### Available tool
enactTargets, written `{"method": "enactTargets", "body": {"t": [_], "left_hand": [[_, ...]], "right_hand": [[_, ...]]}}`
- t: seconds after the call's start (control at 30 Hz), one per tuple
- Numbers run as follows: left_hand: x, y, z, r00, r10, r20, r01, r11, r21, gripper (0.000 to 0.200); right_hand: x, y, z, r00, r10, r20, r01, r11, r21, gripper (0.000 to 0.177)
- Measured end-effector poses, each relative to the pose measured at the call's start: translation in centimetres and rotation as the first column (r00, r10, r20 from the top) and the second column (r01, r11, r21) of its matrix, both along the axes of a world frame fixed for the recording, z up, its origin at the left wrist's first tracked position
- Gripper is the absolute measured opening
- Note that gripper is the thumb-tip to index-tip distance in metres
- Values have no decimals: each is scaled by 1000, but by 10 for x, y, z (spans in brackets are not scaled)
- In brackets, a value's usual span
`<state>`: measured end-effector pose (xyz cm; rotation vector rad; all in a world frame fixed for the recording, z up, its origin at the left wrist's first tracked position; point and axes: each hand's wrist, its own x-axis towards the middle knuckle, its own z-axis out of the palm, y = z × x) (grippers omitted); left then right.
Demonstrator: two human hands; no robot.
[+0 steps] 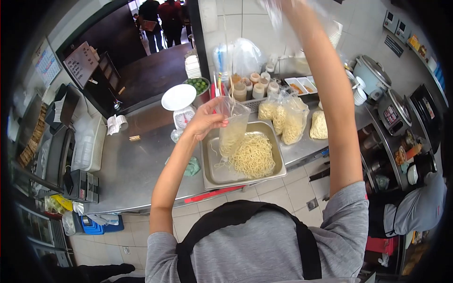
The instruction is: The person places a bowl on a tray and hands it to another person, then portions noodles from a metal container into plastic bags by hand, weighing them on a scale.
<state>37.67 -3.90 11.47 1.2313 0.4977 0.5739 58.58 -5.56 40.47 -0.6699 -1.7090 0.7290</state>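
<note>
My left hand (207,120) pinches the top of a clear plastic bag (234,127) with noodles in its lower part. The bag hangs over the left part of a metal tray (281,166), where a heap of yellow noodles (252,155) lies. My right hand (283,4) is raised at the top edge of the view, beside blurred clear plastic (278,21); its fingers are cut off or smeared. Right of the tray stand filled noodle bags (293,123), and another pale bundle of noodles (319,125) lies farther right.
A scale (179,97) with a white plate stands left of the tray, near a bowl of green limes (198,85). Sauce bottles (258,89) stand behind. A person in grey (417,207) is at the right. Cookers (395,113) stand on the right counter.
</note>
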Motion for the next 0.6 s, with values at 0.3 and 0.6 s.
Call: {"method": "enactTargets", "body": {"t": [0.3, 0.6], "left_hand": [[-8, -4, 30, 999, 54, -10, -53, 997, 60, 68], [-26, -1, 44, 999, 51, -17, -47, 983, 179, 71]], "right_hand": [[-22, -10, -181, 434, 32, 901, 189, 974, -126, 29], [-29, -33, -185, 645, -263, 717, 356, 934, 23, 63]]}}
